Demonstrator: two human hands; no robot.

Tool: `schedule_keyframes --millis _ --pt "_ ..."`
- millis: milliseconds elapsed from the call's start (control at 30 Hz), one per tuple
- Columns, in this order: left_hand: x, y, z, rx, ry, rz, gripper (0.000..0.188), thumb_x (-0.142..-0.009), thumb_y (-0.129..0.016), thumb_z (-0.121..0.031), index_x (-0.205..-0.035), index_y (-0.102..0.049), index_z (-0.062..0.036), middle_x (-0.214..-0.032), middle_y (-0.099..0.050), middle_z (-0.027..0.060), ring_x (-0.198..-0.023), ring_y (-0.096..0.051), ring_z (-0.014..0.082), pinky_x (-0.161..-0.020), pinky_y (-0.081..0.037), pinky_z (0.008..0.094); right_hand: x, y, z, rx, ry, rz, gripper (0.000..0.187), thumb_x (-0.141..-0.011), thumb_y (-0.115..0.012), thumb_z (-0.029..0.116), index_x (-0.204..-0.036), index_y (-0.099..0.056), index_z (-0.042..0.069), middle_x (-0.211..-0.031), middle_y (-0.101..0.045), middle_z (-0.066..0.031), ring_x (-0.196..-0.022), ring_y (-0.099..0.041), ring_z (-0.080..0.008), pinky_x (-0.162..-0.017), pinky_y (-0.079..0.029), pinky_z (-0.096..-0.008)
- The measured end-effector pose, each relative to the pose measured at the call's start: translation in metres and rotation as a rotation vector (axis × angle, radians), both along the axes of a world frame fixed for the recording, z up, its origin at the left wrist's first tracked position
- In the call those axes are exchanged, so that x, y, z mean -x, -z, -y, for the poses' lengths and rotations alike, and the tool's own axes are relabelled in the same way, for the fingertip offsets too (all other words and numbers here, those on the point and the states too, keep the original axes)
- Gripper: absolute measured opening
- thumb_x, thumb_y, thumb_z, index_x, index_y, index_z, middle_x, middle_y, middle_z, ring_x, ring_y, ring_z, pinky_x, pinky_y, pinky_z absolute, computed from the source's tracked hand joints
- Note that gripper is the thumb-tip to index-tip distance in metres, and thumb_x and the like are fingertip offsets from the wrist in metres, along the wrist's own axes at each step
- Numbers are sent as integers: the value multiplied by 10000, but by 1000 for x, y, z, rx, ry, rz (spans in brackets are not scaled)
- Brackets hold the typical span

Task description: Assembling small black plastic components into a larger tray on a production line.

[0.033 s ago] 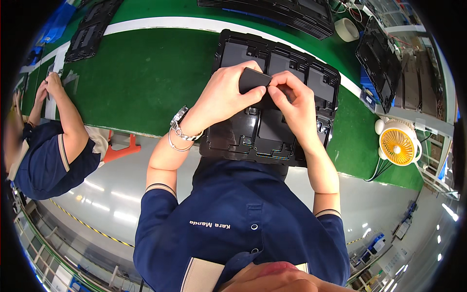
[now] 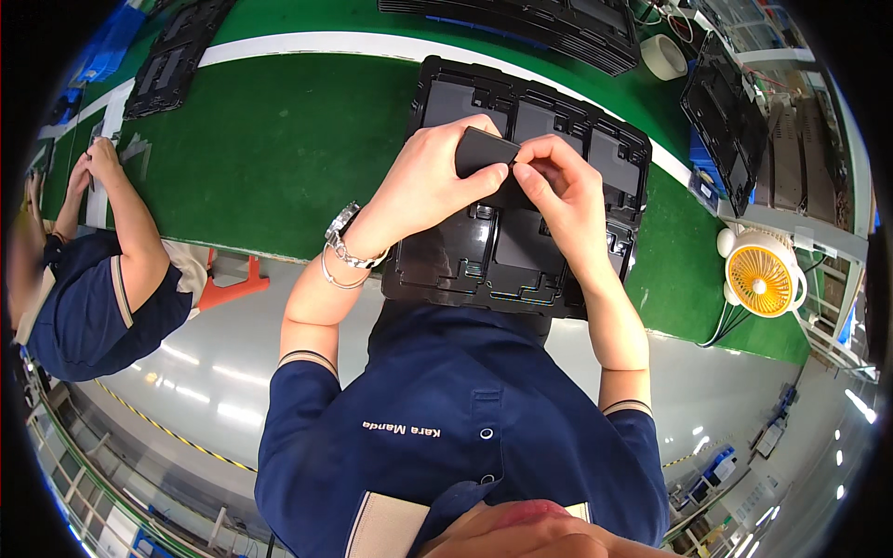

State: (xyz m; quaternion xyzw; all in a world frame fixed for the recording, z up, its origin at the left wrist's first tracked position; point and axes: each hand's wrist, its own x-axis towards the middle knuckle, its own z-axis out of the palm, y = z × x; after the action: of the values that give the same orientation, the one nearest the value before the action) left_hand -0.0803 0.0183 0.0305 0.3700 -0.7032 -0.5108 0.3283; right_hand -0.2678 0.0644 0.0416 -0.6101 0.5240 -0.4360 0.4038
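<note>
My left hand (image 2: 442, 175) is closed on a flat black rectangular piece (image 2: 485, 152), thumb on the near face and fingers behind it. At the right end of this piece, the thumb and forefinger of my right hand (image 2: 563, 191) pinch together at its edge. Any finer detail between those fingertips is too small to make out. Both hands are above a black moulded plastic tray (image 2: 437, 299) with several compartments. Flat dark pieces (image 2: 458, 104) lie in its far compartments. Part of the tray's middle is hidden by my hands.
The tray rests on a green-topped bench (image 2: 279, 139), over its near edge. Stacked black trays (image 2: 558, 33) stand behind, near a tape roll (image 2: 663, 58). At right are a tilted black tray (image 2: 726, 121) and a small yellow-and-white fan (image 2: 761, 274). A co-worker (image 2: 102, 288) works at left.
</note>
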Motion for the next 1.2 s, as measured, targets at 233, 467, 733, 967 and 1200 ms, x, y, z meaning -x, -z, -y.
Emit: schedule_keyframes --millis 233,467,733,967,1200 --pt "-2 -2 2 -31 -1 -44 257 -812 -715 -234 -882 -603 -13 -690 -582 98 -636 -580 231 -647 -482 347 2 -4 -2 -163 -34 203 58 -922 -666 19 -949 -646 -28 -952 -607 -11 -863 -588 -75 -814 -481 -228" --pt "-1 3 3 -58 25 -110 261 -818 -705 -226 -858 -572 -6 -674 -530 71 -631 -515 185 -637 -456 336 2 0 -4 -198 -32 409 98 -899 -690 -13 -996 -702 -24 -988 -633 -20 -885 -599 -84 -825 -479 -221" --pt "0 7 6 -55 35 -84 244 -846 -681 -223 -878 -577 -5 -707 -548 69 -658 -517 168 -661 -461 326 6 17 3 -451 -5 744 100 -894 -714 56 -981 -722 9 -926 -700 -31 -870 -624 -106 -846 -478 -259" --pt "1 14 11 -61 62 -115 236 -855 -674 -226 -890 -578 -12 -718 -562 56 -684 -520 142 -679 -461 314 0 18 3 -455 30 799 98 -901 -710 86 -964 -725 13 -925 -710 -36 -880 -635 -110 -860 -483 -267" --pt "-17 11 4 -259 97 -302 169 -945 -624 -202 -980 -609 -38 -917 -607 -28 -845 -549 73 -782 -459 248 12 -5 1 -335 -135 452 214 -951 -622 99 -1100 -714 -25 -1003 -712 -53 -971 -641 -133 -914 -488 -286"
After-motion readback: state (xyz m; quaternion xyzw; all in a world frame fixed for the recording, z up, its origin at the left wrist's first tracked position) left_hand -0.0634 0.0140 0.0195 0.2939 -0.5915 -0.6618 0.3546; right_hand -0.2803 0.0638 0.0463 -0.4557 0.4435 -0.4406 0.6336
